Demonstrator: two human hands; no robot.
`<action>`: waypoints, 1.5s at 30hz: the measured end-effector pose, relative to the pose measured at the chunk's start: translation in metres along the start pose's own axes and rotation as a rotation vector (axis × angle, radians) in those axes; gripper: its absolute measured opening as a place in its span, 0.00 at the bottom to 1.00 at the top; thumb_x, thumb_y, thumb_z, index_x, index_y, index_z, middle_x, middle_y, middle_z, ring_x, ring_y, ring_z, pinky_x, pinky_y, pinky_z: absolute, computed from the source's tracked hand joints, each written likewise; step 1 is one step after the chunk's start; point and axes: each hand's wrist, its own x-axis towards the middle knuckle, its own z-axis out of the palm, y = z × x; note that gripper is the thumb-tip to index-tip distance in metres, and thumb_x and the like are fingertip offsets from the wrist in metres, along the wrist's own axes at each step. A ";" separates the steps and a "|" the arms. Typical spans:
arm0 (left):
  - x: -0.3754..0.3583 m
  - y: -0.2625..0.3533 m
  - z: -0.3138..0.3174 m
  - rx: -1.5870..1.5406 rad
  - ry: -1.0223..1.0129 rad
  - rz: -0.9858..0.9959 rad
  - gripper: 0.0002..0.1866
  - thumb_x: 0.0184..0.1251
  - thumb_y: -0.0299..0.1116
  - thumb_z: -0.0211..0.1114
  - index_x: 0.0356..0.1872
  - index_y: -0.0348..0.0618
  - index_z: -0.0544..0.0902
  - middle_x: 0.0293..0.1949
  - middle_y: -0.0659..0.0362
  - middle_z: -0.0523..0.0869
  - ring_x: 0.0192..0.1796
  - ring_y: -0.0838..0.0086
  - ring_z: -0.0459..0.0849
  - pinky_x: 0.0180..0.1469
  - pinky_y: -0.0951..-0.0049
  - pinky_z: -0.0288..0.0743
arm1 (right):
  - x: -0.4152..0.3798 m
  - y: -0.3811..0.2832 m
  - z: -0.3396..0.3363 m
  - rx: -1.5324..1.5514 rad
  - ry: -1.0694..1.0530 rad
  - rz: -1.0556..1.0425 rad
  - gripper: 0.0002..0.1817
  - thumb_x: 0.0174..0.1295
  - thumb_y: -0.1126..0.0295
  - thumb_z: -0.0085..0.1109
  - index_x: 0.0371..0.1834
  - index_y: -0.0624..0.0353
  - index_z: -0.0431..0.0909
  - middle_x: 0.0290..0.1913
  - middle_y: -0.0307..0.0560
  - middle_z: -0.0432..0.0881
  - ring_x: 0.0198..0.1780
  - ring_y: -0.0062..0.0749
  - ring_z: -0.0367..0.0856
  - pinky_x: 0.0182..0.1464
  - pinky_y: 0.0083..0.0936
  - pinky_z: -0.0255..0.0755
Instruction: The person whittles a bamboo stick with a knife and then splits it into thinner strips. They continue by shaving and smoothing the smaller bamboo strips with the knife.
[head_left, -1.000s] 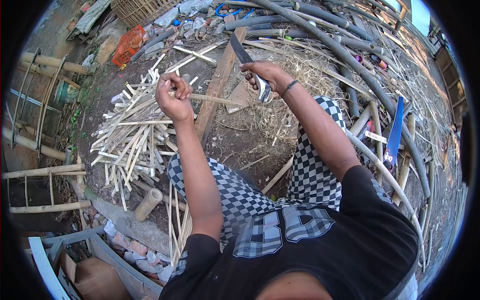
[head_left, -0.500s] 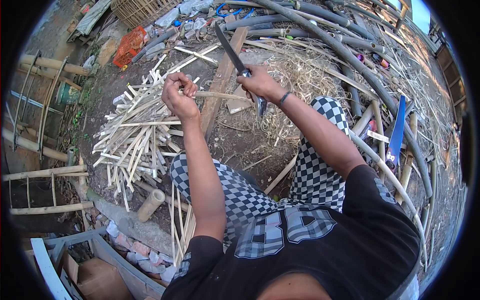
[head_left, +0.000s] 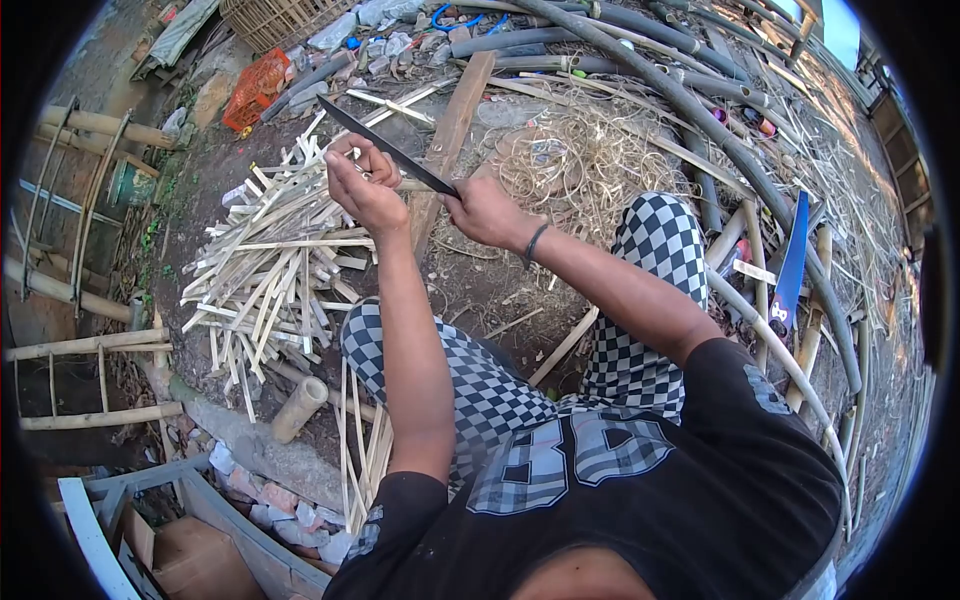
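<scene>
My right hand [head_left: 488,210] is closed round the handle of a long dark-bladed knife [head_left: 385,145]. Its blade slants up to the left, passing just beyond my left hand [head_left: 365,185]. The fingers of that hand are curled round a thin bamboo strip [head_left: 415,186], of which only a short piece shows between the hands. Beneath them a wooden plank [head_left: 465,105] lies on the ground. A heap of split bamboo strips [head_left: 275,265] spreads to the left of my left hand. Curly bamboo shavings [head_left: 560,160] are scattered beyond my right hand.
A blue-bladed saw [head_left: 795,265] rests among bamboo poles on the right. Long dark poles [head_left: 690,95] cross the back right. An orange crate [head_left: 257,90] and a woven basket [head_left: 280,20] stand at the back left. A short bamboo piece [head_left: 300,410] lies near my left knee.
The knife has swung left and lower, its blade now across the area past my left hand. My right hand has moved slightly left and down; my left hand stays nearly in place.
</scene>
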 end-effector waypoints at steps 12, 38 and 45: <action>0.013 0.002 -0.037 -0.129 -0.100 -0.200 0.32 0.77 0.64 0.40 0.20 0.48 0.62 0.11 0.69 0.51 0.12 0.82 0.46 0.17 0.75 0.40 | -0.041 0.065 0.078 -0.024 0.091 0.298 0.18 0.70 0.63 0.49 0.33 0.69 0.80 0.29 0.70 0.82 0.36 0.66 0.83 0.42 0.54 0.77; 0.012 0.002 -0.029 -0.146 -0.157 -0.181 0.29 0.79 0.58 0.42 0.21 0.48 0.61 0.10 0.69 0.51 0.12 0.82 0.45 0.18 0.75 0.41 | -0.007 0.021 0.056 -0.016 0.121 0.201 0.17 0.72 0.62 0.48 0.38 0.67 0.77 0.27 0.67 0.82 0.33 0.63 0.84 0.37 0.53 0.76; 0.011 0.002 -0.040 -0.115 -0.134 -0.185 0.28 0.79 0.58 0.41 0.21 0.49 0.61 0.10 0.68 0.50 0.13 0.81 0.42 0.19 0.73 0.38 | -0.020 0.113 0.090 -0.152 0.042 0.525 0.12 0.62 0.69 0.53 0.36 0.65 0.83 0.35 0.66 0.85 0.41 0.58 0.87 0.44 0.48 0.81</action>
